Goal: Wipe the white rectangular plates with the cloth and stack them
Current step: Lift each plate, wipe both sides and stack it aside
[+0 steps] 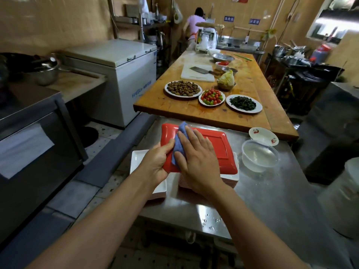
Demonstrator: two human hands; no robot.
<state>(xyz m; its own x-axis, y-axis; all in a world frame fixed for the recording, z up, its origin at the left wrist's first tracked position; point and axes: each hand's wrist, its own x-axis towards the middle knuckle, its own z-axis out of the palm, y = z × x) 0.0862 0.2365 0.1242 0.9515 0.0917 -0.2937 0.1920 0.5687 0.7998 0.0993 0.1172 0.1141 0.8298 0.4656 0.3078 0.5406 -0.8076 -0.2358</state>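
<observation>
Your left hand grips the near-left edge of the red-backed rectangular plate, held above the white plate stack, while your right hand presses the soft blue cloth flat with straight fingers. The plate looks rigid, glossy, probably slippery when wet; keep hold at the rim.

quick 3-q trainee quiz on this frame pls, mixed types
1. True or false: the right hand presses the blue cloth onto the red side of a rectangular plate.
2. What does the left hand grip? A) clear plastic container B) the plate's near left edge C) the cleaver
3. Fill in: the stack of white plates sits directly ___ the held plate.

Key: 1 true; 2 B; 3 under
</observation>
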